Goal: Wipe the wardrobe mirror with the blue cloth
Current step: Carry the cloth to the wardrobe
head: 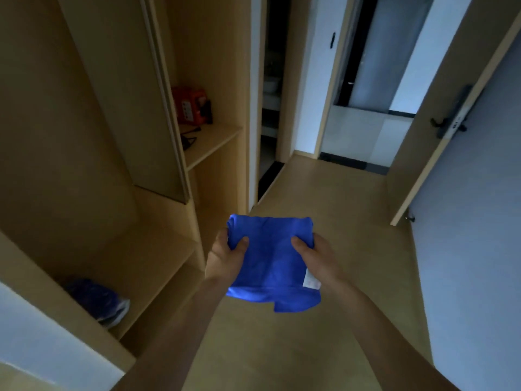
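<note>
One blue cloth (270,261), left hand (225,256), right hand (317,259), both grips closed on it, mirror possibly unseen

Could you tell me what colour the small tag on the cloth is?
White: the tag sits at the blue cloth's right edge, head view.

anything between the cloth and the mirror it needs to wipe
Cannot tell: no mirror clearly shows in this view. Both the left hand and right hand already grip the blue cloth, held over bare floor beside the open wardrobe.
</note>
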